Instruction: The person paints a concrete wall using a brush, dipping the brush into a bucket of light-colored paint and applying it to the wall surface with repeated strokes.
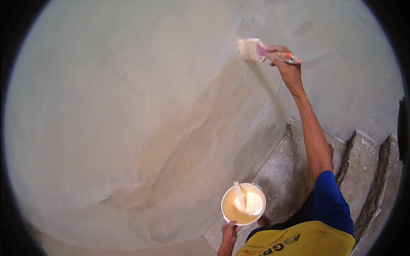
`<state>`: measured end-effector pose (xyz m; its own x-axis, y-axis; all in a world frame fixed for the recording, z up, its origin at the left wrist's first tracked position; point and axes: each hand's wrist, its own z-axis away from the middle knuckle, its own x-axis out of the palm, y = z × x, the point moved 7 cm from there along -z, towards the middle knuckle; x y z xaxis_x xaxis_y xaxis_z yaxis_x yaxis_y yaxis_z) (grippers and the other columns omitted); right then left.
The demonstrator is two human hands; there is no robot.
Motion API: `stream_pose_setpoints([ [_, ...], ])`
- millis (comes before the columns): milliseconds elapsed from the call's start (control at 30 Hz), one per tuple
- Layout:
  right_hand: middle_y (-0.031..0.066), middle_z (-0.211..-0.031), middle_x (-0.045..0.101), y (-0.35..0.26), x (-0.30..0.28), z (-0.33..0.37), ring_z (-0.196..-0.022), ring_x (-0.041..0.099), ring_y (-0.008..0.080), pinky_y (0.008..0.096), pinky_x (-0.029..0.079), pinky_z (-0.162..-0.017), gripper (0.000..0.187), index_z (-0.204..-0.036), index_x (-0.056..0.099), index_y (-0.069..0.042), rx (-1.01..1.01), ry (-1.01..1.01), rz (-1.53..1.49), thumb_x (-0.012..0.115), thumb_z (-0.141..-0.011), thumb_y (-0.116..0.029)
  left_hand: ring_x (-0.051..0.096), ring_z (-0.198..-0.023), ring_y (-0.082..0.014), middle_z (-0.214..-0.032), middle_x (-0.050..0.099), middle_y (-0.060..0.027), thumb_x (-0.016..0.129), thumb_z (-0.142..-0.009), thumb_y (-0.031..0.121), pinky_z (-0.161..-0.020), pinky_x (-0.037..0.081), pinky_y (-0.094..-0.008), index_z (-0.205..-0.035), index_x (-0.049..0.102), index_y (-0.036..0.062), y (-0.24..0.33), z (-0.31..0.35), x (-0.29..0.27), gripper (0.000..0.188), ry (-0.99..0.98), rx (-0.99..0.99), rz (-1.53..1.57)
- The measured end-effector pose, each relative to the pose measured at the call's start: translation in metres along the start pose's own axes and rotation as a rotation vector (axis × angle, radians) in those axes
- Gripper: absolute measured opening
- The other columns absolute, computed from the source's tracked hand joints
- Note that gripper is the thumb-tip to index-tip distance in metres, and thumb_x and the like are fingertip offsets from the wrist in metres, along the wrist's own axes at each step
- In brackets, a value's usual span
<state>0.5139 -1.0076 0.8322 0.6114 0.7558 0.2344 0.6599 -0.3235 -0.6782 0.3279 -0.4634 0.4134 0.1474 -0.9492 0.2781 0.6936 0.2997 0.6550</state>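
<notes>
A wide paintbrush (255, 49) with pale bristles and an orange-tipped handle is gripped in my right hand (285, 64), arm stretched out far ahead. Its bristles are at the wall (128, 106); whether they touch it I cannot tell. Low in the view, my left hand (230, 232) holds a white bucket (224, 210) by its near rim. Cream-coloured liquid paint (254, 200) fills part of the bucket. A pale flat stick (239, 194) stands tilted in the paint and leans on the far rim.
Rough concrete steps (358, 160) run along the right, below the wall. Darker, damp-looking patches (183, 158) slant across the wall's middle. A dark upright object (402, 128) shows at the far right edge. Part of a bare foot (263, 220) is beside the bucket.
</notes>
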Motion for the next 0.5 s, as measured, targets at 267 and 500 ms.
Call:
stream_pose_setpoints([
  [267,0.0106,-0.111,0.069,-0.086,0.103,0.085,-0.094,0.066,0.0275,0.0337,0.055,-0.076,0.032,-0.099,0.072,-0.009,-0.608,-0.307,0.567,0.068,-0.070,0.002,0.064,-0.101,-0.0346,-0.111,0.064,-0.0158,0.062,-0.085,0.000,-0.085,0.060,-0.0542,-0.116,0.056,0.0008,0.002,0.001,0.004,0.031,-0.010,0.001,0.005],
  [500,0.0041,-0.104,0.071,-0.062,0.071,0.033,-0.094,0.066,0.0160,0.0292,0.055,-0.076,0.014,-0.097,0.073,-0.007,-0.102,-0.394,-0.054,0.069,-0.085,-0.009,0.065,-0.102,-0.0368,-0.114,0.064,-0.0172,0.060,-0.087,0.002,-0.088,0.058,-0.0539,-0.118,0.056,-0.0034,0.003,0.002,0.005,0.031,-0.039,0.030,-0.027],
])
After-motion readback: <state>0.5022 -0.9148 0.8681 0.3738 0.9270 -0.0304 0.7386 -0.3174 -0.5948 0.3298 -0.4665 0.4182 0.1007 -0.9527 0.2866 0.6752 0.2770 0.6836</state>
